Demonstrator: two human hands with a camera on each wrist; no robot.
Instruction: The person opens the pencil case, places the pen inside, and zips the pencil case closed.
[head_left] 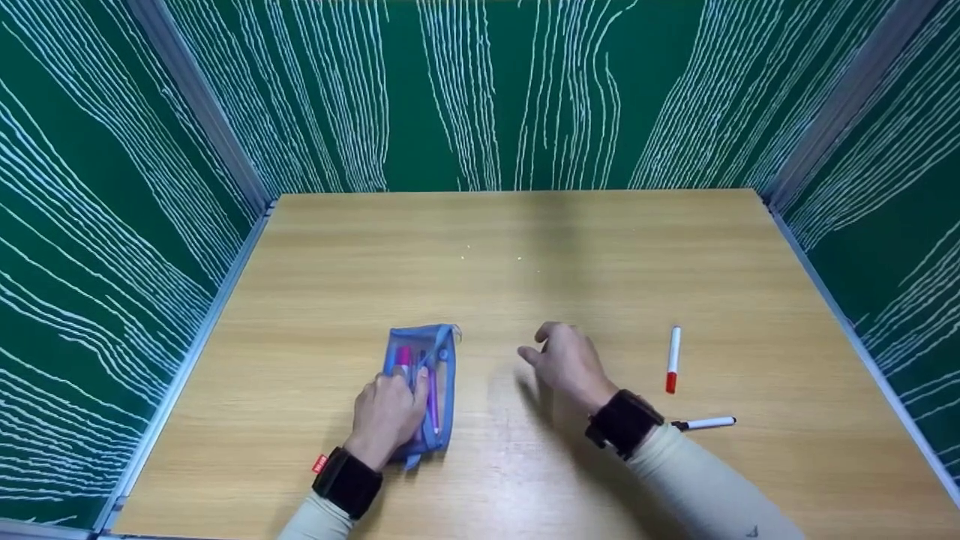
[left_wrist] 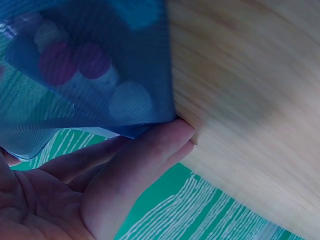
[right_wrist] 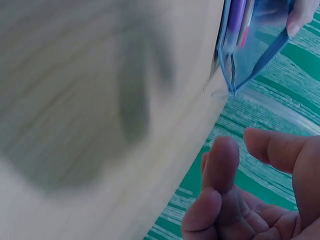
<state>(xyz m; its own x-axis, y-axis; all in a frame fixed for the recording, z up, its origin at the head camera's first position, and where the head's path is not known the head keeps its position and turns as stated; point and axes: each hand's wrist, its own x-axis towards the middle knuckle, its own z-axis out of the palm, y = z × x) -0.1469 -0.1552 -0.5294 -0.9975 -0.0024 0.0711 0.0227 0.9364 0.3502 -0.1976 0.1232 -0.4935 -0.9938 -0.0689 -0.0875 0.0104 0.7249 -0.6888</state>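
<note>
A blue mesh pencil case [head_left: 424,331] lies on the left half of the table, its zipped top parted. My left hand [head_left: 386,412] grips its left edge, thumb over the top; the left wrist view shows fingertips right at the mesh edge [left_wrist: 167,95]. Inside are a pink-capped marker [head_left: 403,355], a purple pen [head_left: 433,401] and other pens seen through the mesh. To the right of the case, my right hand [head_left: 570,364] hovers over the table, fingers loosely bent and holding nothing. In the right wrist view a gap shows between thumb and forefinger.
A white marker with a red cap [head_left: 673,356] lies at the right of the table [head_left: 375,255]. Below it, partly behind my right wrist, is a white marker with a black cap [head_left: 709,423]. Green walls [head_left: 510,90] with white lines enclose the back and sides.
</note>
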